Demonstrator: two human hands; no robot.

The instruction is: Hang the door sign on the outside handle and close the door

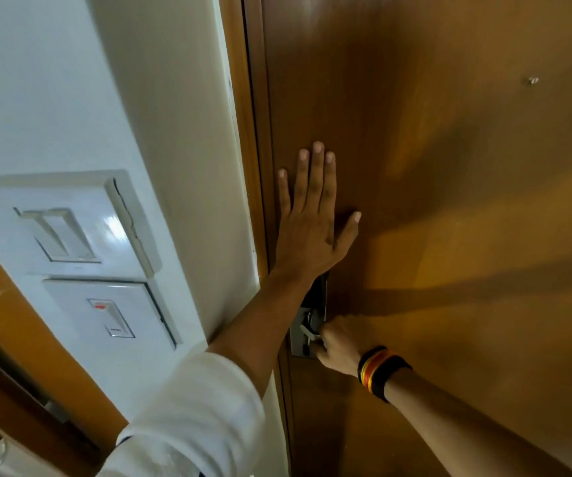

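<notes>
The brown wooden door [449,166] fills the right of the view and sits flush in its frame [253,132]. My left hand [312,222] lies flat on the door near its latch edge, fingers spread and pointing up. Below it, my right hand [339,342] is closed around the inside handle, over a silver lock plate [303,335]. Coloured bangles ring my right wrist. The door sign and the outside handle are hidden from view.
A white wall [174,98] stands left of the frame, with a white switch panel [61,228] and a second switch plate [112,318] below it. A small metal peg [532,80] sticks out of the door at upper right. Brown wood panelling shows at lower left.
</notes>
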